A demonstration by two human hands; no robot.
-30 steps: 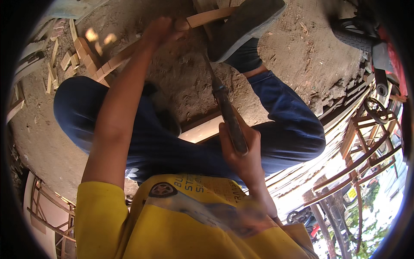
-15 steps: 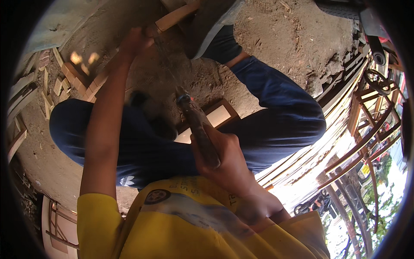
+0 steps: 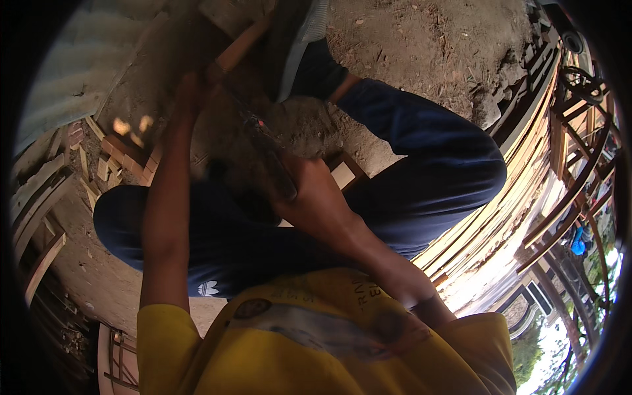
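Note:
My left hand (image 3: 197, 91), dim and blurred, is closed on the near end of a light wooden strip (image 3: 240, 45), which runs up beside my grey-soled shoe (image 3: 297, 49). My right hand (image 3: 303, 181) is wrapped round the dark handle of a long, narrow tool (image 3: 266, 141), whose thin shaft points up-left to the wood by my left hand; whether the tip touches it I cannot tell. Under my right hand, a wooden piece with a pale panel (image 3: 345, 172) lies on the dirt.
Wooden offcuts (image 3: 118, 155) lie at the left below a corrugated sheet (image 3: 85, 59). Long planks (image 3: 513, 197) are stacked along the right, beside curved wooden frames (image 3: 579, 191) and a tire at the top right. My bent legs (image 3: 428, 191) surround the work.
My right hand and the tool have moved up-left toward my left hand. The left hand and wood appear further left and lower as the view has shifted.

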